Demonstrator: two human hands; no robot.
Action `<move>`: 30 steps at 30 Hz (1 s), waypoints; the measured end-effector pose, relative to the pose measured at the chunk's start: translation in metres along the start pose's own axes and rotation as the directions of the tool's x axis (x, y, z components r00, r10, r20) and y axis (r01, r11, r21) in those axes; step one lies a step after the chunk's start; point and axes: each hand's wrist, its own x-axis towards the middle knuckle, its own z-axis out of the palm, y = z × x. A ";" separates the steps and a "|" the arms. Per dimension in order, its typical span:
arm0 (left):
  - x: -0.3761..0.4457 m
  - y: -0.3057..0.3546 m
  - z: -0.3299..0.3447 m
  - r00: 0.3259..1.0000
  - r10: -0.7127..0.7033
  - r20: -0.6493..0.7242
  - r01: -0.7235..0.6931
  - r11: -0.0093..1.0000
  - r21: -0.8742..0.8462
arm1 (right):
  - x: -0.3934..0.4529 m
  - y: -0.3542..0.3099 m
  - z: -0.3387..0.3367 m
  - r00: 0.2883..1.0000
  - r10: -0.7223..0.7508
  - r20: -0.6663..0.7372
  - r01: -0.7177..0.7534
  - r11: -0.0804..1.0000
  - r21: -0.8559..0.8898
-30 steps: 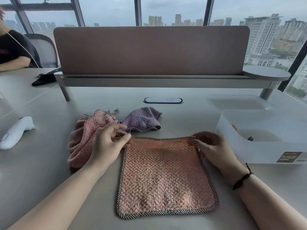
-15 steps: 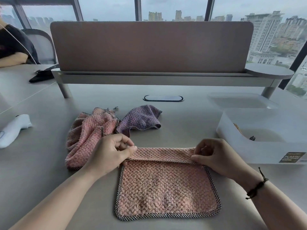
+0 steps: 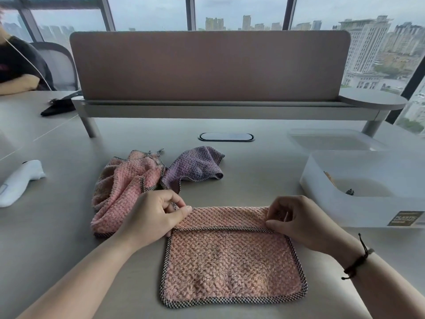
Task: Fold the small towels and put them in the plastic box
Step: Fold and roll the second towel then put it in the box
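Observation:
A pink towel (image 3: 232, 265) with a checked border lies flat on the table in front of me, its far edge turned over toward me. My left hand (image 3: 149, 217) pinches the far left corner of that fold. My right hand (image 3: 296, 219) pinches the far right corner. A crumpled pink towel (image 3: 124, 189) lies to the left, touching a crumpled purple towel (image 3: 195, 166) behind it. The translucent plastic box (image 3: 368, 203) stands open at the right, with a small folded item partly visible inside.
The box's lid (image 3: 333, 141) lies behind the box. A white handheld device (image 3: 18, 183) rests at the left edge. A desk divider (image 3: 207, 65) with a shelf spans the back. Another person's arm (image 3: 16, 84) shows at far left.
Both hands lifted the towel's far edge and drew it toward me, so a folded strip now lies over the towel's upper part. The fold widened slightly since half a second ago.

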 end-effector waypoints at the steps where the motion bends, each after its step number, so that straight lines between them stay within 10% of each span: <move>1: 0.000 0.000 0.000 1.000 0.006 0.001 -0.006 1.000 0.009 | 0.000 -0.001 0.000 1.000 0.004 -0.002 -0.004 1.000 -0.012; 8: -0.004 -0.001 -0.002 0.987 0.162 -0.008 -0.145 0.901 0.408 | -0.002 -0.001 0.001 0.992 0.028 -0.125 -0.053 0.978 -0.200; 12: -0.007 0.017 0.002 0.936 0.352 0.010 -0.319 0.835 0.449 | -0.009 -0.022 0.004 0.926 -0.195 -0.324 0.130 0.969 -0.212; 20: -0.027 0.037 0.037 0.828 0.086 0.553 -0.424 0.742 0.520 | -0.023 -0.054 0.047 0.942 -0.191 0.275 0.282 0.897 -0.341; 30: -0.004 0.022 0.046 0.846 0.113 0.522 -0.411 0.762 0.501 | 0.001 -0.037 0.046 0.935 -0.184 0.303 0.298 0.870 -0.393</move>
